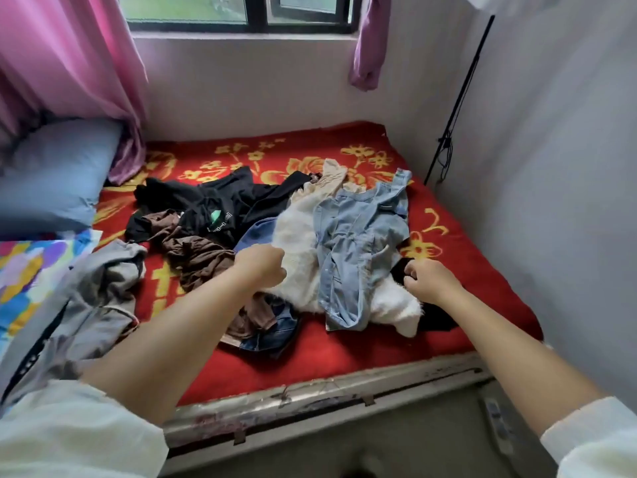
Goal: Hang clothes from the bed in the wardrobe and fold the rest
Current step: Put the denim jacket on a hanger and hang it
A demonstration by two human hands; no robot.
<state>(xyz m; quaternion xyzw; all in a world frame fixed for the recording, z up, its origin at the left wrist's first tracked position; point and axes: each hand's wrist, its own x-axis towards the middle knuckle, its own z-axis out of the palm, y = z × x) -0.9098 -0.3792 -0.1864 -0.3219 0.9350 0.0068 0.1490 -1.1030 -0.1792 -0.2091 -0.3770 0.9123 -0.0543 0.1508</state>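
Both hands are working the clothes pile [275, 236] on the bed [344, 346]: left hand [263, 267] pinching the white fluffy garment [296, 257], right hand [427, 281] gripping black fabric [401, 270]. Soft, light, limp; best taken at the shoulders.

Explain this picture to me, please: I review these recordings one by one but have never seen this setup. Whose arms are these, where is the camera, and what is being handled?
There is no machine here. A person wears a wide-angle camera on the head, looking down along both bare arms at a bed with a red flowered blanket. On it lies a heap of clothes: a light blue denim shirt, a white fluffy garment, a black T-shirt, a brown garment. A grey garment lies at the left. The left hand has its fingers curled at the white garment's edge; whether its grip has closed on it is unclear. The right hand pinches a black garment beside the denim shirt.
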